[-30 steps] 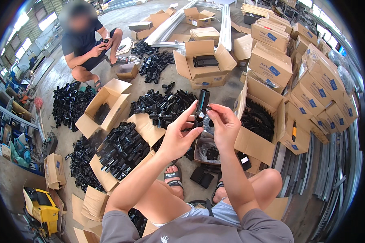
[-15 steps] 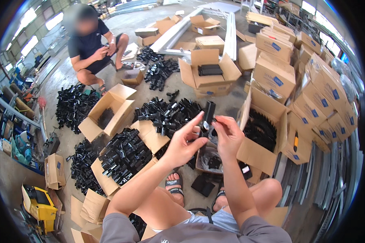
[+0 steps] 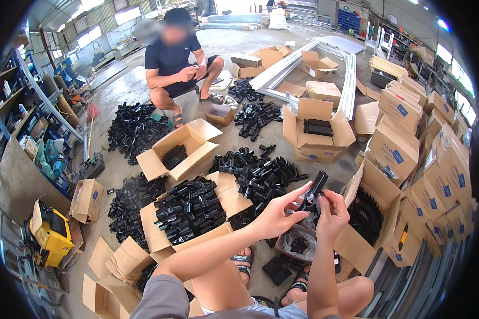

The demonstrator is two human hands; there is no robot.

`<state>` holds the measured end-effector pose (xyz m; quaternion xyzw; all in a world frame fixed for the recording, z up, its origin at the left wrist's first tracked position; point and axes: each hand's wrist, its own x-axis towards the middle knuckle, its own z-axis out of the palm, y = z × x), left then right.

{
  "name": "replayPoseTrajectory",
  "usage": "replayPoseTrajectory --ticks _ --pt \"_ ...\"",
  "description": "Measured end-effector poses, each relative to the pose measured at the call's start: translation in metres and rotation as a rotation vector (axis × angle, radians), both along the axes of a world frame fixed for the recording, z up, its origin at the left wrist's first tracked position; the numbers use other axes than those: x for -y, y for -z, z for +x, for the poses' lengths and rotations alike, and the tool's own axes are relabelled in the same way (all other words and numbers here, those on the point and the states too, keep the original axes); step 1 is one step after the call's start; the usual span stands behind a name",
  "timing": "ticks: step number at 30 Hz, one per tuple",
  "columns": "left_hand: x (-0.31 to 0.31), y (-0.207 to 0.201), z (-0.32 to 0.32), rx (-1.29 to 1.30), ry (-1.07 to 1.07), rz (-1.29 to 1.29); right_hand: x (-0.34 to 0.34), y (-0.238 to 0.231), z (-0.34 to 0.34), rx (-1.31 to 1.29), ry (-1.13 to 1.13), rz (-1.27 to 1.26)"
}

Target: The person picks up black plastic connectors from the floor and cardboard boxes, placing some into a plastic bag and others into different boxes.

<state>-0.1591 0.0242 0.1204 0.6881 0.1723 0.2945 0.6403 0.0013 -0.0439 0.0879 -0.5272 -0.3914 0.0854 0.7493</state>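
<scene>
Between both grips, left hand (image 3: 275,215) and right hand (image 3: 331,211) are pinching a black plastic connector (image 3: 315,190); slipping fingertips risk dropping it into the bag (image 3: 298,242) directly beneath.

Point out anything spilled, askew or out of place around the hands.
Nothing looks damaged. The left hand and right hand hold a black connector. Many black fittings lie heaped loose on the concrete floor rather than in the open cartons, and flattened cardboard lies strewn about.
</scene>
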Motion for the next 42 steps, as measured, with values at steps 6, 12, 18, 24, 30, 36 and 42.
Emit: replayPoseTrajectory --ticks 6,12,18,24,30,36,42 --pt "-0.002 -0.002 0.001 0.096 0.123 -0.149 0.001 0.005 0.002 0.019 0.031 0.017" --pt "-0.001 -0.002 -0.004 0.066 0.069 -0.076 0.004 0.003 -0.001 0.070 0.048 -0.005" --pt "-0.001 0.000 -0.004 0.045 0.051 -0.041 0.005 0.001 -0.004 0.064 0.059 -0.016" --pt "0.000 0.002 -0.003 0.022 0.022 -0.002 0.005 0.000 -0.003 0.057 0.070 -0.039" --pt "-0.001 0.003 -0.003 -0.010 0.019 0.004 0.005 0.000 -0.003 0.071 0.069 -0.053" --pt "0.002 -0.004 -0.004 -0.048 -0.005 0.018 0.006 -0.003 -0.005 0.035 0.078 -0.126" --pt "0.006 -0.004 -0.001 0.009 -0.016 0.114 0.004 -0.002 -0.006 0.126 0.091 -0.101"
